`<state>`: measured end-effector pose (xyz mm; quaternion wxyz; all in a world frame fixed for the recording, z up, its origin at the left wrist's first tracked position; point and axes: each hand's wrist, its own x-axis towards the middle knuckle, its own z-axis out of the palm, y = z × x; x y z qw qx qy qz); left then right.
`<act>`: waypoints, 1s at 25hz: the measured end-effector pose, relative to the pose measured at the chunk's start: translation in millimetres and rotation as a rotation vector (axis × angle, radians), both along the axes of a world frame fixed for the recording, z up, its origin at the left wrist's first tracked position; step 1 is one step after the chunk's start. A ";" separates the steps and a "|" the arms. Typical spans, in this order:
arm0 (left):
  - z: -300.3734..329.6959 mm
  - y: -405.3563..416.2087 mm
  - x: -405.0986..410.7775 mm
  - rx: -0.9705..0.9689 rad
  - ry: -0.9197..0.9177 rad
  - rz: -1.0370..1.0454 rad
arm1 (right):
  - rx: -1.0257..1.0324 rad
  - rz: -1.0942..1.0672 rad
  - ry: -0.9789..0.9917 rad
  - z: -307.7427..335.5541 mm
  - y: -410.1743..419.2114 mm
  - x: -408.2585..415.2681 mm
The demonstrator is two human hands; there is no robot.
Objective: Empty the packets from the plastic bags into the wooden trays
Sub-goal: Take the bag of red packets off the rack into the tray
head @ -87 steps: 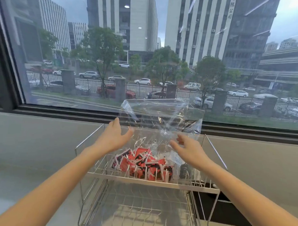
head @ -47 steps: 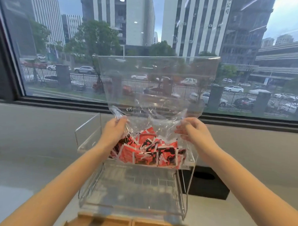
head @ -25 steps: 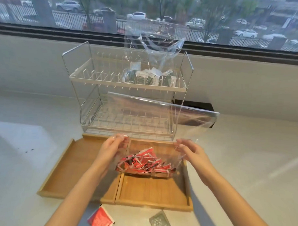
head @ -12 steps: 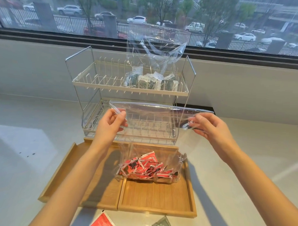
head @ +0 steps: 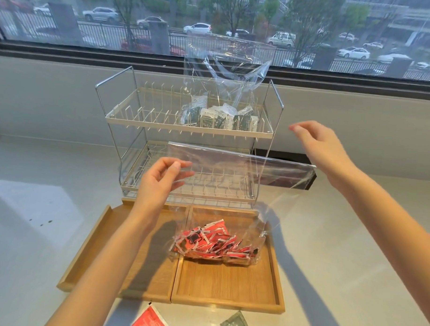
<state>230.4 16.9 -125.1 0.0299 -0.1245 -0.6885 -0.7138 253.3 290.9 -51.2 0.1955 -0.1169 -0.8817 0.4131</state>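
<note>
Hovering loosely spread, left hand (head: 161, 179) and right hand (head: 319, 147) grip nothing above the bag (head: 233, 178).

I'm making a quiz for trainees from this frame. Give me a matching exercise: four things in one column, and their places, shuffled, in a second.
Things:
1. bag of red packets
2. bag of dark green packets
3. loose red packet
4. left wooden tray

Places:
A. on the counter, in front of the trays
B. on the top shelf of the wire rack
C. resting in the right wooden tray
D. under the left forearm, nothing in it

Pairs: 1-C, 2-B, 3-A, 4-D
</note>
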 end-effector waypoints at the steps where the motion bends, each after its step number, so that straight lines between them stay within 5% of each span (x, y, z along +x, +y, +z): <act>1: 1.7 1.0 2.5 -0.006 0.014 -0.027 | 0.076 0.107 -0.043 9.3 -10.2 -4.9; 5: 8.5 5.2 11.7 -0.043 0.088 -0.094 | 0.150 0.600 -0.538 21.6 -54.7 -16.3; 9: 11.5 5.7 16.1 -0.037 0.085 -0.104 | -0.039 0.885 -0.867 8.6 -68.9 -18.6; 25: 10.3 1.5 20.4 -0.031 0.064 -0.117 | -0.485 0.857 -0.662 4.7 -54.5 -10.4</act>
